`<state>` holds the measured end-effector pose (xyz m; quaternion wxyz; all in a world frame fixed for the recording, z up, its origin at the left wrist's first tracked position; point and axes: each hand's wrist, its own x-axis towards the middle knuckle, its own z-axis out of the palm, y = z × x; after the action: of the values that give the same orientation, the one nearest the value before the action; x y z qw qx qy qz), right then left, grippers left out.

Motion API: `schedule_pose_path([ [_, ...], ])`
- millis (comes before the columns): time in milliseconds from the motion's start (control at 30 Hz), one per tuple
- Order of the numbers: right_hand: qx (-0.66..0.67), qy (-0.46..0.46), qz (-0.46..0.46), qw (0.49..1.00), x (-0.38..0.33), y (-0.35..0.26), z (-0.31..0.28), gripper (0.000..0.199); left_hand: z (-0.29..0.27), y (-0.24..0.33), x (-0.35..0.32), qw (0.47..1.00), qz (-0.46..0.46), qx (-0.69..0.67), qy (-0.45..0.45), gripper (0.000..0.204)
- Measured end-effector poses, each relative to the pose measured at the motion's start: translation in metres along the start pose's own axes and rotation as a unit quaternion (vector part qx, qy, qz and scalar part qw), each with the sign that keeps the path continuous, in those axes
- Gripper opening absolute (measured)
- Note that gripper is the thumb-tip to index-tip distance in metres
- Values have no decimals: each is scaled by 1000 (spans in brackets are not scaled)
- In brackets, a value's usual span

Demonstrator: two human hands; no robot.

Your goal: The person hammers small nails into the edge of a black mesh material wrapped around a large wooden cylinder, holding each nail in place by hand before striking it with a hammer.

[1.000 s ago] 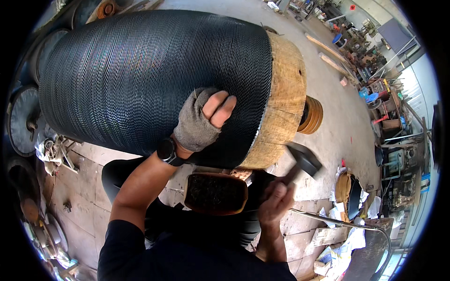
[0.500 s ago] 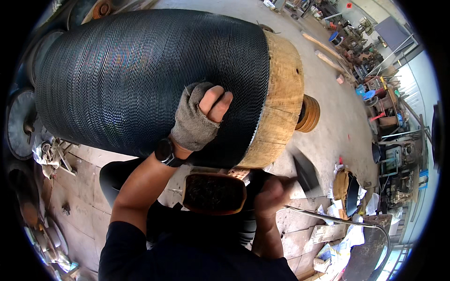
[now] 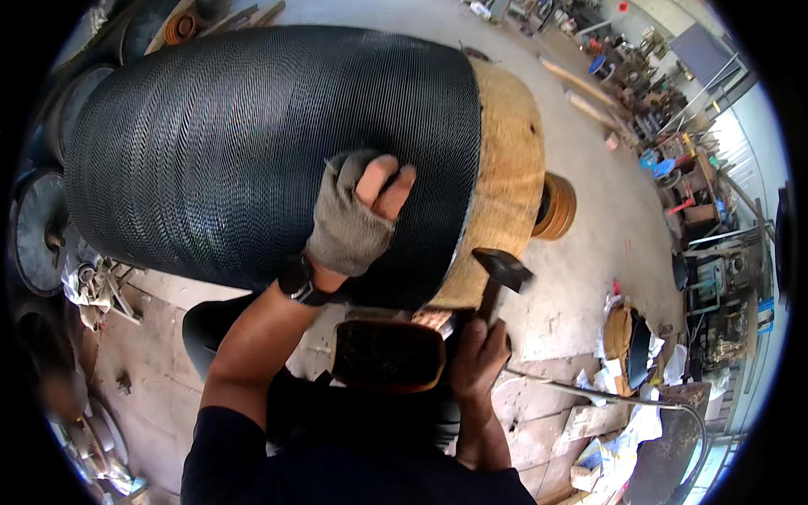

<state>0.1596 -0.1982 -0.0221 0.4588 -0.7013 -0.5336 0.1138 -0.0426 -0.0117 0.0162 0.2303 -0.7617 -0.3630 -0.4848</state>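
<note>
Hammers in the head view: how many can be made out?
1: a black-headed hammer in the right hand, farther right than the left hand. Others could be hidden in the workshop clutter.

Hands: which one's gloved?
The left hand, over the black ridged roller, wears a grey glove; the right hand, gripping the hammer, is bare.

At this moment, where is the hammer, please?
In the head view, the hammer is right of centre, in the right hand, its head near the wooden end of the drum.
</note>
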Motion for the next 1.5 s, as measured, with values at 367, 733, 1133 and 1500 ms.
schedule_pose_path([
  [367,-11,-10,69,998,-4,34,9,19,-2,-4,16,999,-8,18,-28,48],
  [733,63,3,46,997,-22,31,4,22,-10,35,11,996,11,-84,8,40],
  [1133,108,-29,33,993,-20,34,2,24,-6,95,-28,952,-100,-260,-124,40],
  [1500,95,-24,24,995,-16,36,10,25,-4,99,-11,953,-117,-250,-126,53],
])
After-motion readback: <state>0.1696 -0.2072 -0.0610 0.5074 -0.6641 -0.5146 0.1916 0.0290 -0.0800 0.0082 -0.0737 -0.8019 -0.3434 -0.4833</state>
